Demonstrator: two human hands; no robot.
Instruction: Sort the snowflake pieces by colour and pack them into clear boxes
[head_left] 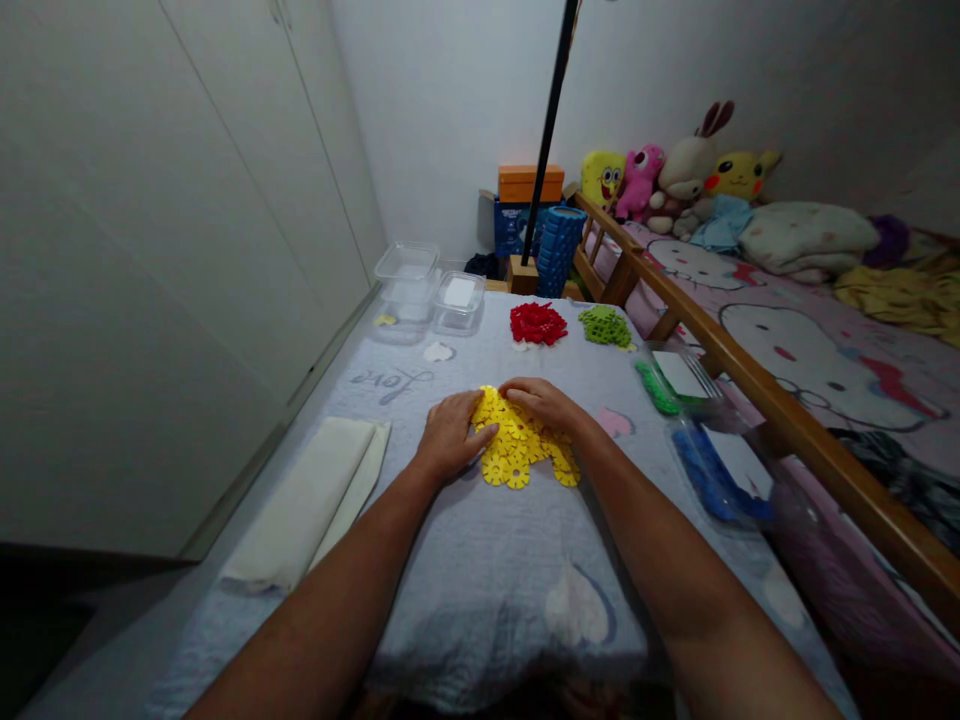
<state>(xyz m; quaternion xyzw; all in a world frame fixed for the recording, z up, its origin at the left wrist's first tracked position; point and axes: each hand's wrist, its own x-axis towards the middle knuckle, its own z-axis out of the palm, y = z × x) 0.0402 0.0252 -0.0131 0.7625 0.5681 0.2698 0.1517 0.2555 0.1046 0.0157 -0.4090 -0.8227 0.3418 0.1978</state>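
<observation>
A pile of yellow notched plastic discs, snowflake building pieces (516, 440), lies on the cloth-covered table between my two hands. My left hand (453, 432) rests against the pile's left side, thumb spread away from the fingers and touching the discs. Over the upper right of the pile lies my right hand (546, 402), its fingers stretched out and slightly bent, with the thumb hidden. Neither hand lifts a disc that I can see. Beyond the pile sit a heap of red pieces (538, 324) and a heap of green pieces (605, 326).
Two clear plastic containers (459, 300) stand at the far left. On the right edge are a box with green pieces (660, 388) and a box with blue pieces (716, 475). A folded white cloth (307, 500) lies left. A wooden bed rail (720, 350) runs along the right.
</observation>
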